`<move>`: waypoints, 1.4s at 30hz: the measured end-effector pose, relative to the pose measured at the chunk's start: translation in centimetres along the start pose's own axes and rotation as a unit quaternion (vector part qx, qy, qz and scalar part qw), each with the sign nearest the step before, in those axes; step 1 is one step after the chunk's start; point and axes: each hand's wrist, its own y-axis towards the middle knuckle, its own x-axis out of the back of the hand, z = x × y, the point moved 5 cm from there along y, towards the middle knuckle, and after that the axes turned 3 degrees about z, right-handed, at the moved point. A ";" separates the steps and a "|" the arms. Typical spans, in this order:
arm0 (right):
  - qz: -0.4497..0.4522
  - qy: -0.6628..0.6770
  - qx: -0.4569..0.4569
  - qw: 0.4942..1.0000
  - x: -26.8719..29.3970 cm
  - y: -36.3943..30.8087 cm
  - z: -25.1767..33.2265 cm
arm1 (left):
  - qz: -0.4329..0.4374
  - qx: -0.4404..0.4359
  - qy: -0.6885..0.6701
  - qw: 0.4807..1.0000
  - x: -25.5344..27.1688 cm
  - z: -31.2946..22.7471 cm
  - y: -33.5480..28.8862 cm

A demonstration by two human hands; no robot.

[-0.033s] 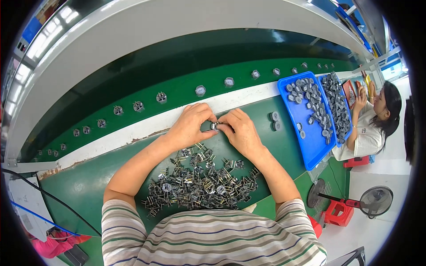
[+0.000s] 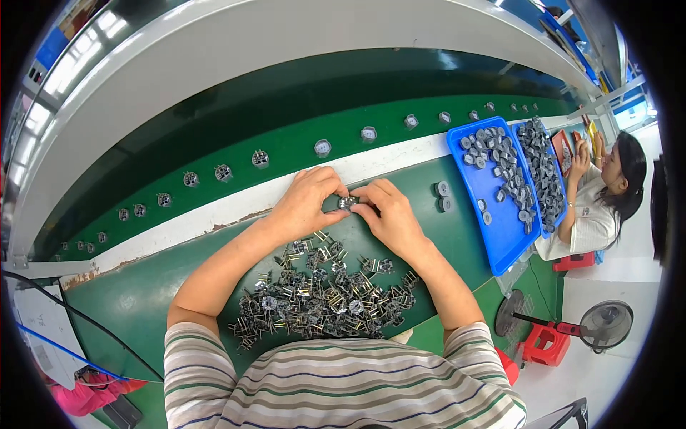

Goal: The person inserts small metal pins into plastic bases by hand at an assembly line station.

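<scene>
Between my two hands, over the green bench, is a small round plug insert (image 2: 346, 203) with dark plastic and shiny metal parts. My left hand (image 2: 307, 204) pinches it from the left with thumb and forefinger. From the right, the fingertips of my right hand (image 2: 389, 218) close on the same piece. Below my hands, near my body, spreads a loose heap of plug inserts (image 2: 325, 300) with metal pins sticking out. Two grey round caps (image 2: 444, 196) lie on the bench to the right of my right hand.
A blue tray (image 2: 509, 247) of grey caps stands at the right, with a second filled blue tray behind it. Beyond the white ledge (image 2: 193, 223), a green strip (image 2: 293, 146) carries a row of spaced-out parts. A co-worker (image 2: 589, 207) sits at the far right.
The plug insert has turned slightly between my fingertips and shows more of its face. My right fingers have shifted a little; the rest looks the same.
</scene>
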 end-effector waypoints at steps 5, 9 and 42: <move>0.132 0.029 0.037 0.990 2.4 -4.0 0.0 | -0.077 0.051 0.158 0.983 5.3 0.9 -0.7; 0.241 0.035 0.008 0.970 3.8 -6.7 1.4 | -0.126 0.125 0.289 0.941 8.3 3.5 -1.0; 0.020 -0.112 0.033 0.993 4.1 -4.5 -2.0 | 0.042 0.019 0.048 0.998 -1.3 -1.0 0.7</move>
